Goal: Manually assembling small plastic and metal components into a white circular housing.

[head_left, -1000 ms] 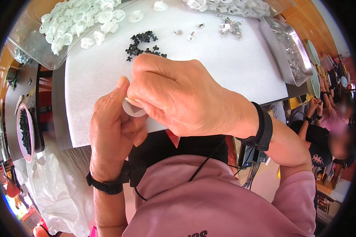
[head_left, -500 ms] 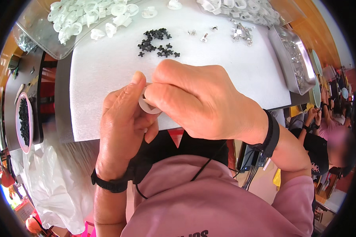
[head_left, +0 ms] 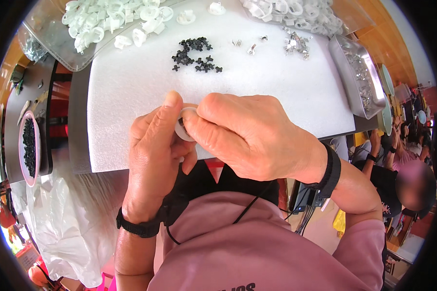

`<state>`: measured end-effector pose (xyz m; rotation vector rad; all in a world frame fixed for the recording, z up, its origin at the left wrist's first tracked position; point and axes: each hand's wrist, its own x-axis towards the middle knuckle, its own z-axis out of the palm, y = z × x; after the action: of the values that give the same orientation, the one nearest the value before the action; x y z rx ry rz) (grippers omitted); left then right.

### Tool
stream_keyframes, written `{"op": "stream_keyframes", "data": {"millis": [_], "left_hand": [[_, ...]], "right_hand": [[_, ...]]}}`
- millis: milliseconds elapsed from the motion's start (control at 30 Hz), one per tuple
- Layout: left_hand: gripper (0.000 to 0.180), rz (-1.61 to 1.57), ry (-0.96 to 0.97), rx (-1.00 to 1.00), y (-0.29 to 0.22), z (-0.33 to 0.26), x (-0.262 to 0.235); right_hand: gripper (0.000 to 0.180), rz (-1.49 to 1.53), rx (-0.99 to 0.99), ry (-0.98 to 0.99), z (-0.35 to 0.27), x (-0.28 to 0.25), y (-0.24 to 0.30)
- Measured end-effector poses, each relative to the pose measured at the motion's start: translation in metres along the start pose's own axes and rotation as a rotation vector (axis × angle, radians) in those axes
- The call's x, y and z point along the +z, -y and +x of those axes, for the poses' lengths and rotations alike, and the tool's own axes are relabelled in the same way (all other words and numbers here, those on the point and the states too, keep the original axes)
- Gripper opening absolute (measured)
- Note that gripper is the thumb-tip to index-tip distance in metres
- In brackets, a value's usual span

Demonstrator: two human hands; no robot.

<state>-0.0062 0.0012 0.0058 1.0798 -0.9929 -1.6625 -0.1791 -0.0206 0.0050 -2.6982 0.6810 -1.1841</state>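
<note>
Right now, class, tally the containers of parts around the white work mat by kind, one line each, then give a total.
Clear plastic tray of white plastic rings: 1
Metal tray of small metal clips: 1
Pink-rimmed bowl of black pieces: 1
Total: 3
Both hands, left hand and right hand, pinch one white ring over the mat.

The foam mat [head_left: 131, 92] lay on the worktop [head_left: 77, 145]. On the mat's far middle sat a heap of small cross pieces [head_left: 194, 56]; right of that heap lay metal clips [head_left: 294, 43], and further right, at the mat's edge, a metal tray [head_left: 361, 80]. Left of the heap, behind the mat's corner, plastic rings [head_left: 107, 22] lay piled. A bowl [head_left: 28, 148] stood left of the mat.
</note>
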Motion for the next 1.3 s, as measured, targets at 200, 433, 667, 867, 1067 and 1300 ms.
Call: {"op": "stream_keyframes", "data": {"millis": [200,433,667,867,1067,1300], "left_hand": [[0.046,0.054,0.032,0.087,0.005,0.000,0.000],[0.046,0.051,0.022,0.070,0.003,-0.002,0.003],[0.046,0.092,0.020,0.023,0.002,-0.004,0.003],[0.045,0.301,0.011,0.099,0.000,-0.007,0.006],[0.043,0.335,-0.011,0.089,0.000,-0.008,0.009],[0.042,0.366,-0.012,0.135,0.002,-0.008,0.010]], "right_hand": [[0.014,0.003,0.095,0.040,0.000,-0.006,0.005],[0.025,0.269,0.331,-0.016,-0.002,-0.016,0.001],[0.027,0.654,0.883,0.254,0.015,-0.028,0.010],[0.030,0.608,0.873,0.312,0.014,-0.025,0.006],[0.031,0.560,0.852,0.389,0.014,-0.029,0.001],[0.032,0.731,0.956,0.344,0.011,-0.027,0.001]]}}
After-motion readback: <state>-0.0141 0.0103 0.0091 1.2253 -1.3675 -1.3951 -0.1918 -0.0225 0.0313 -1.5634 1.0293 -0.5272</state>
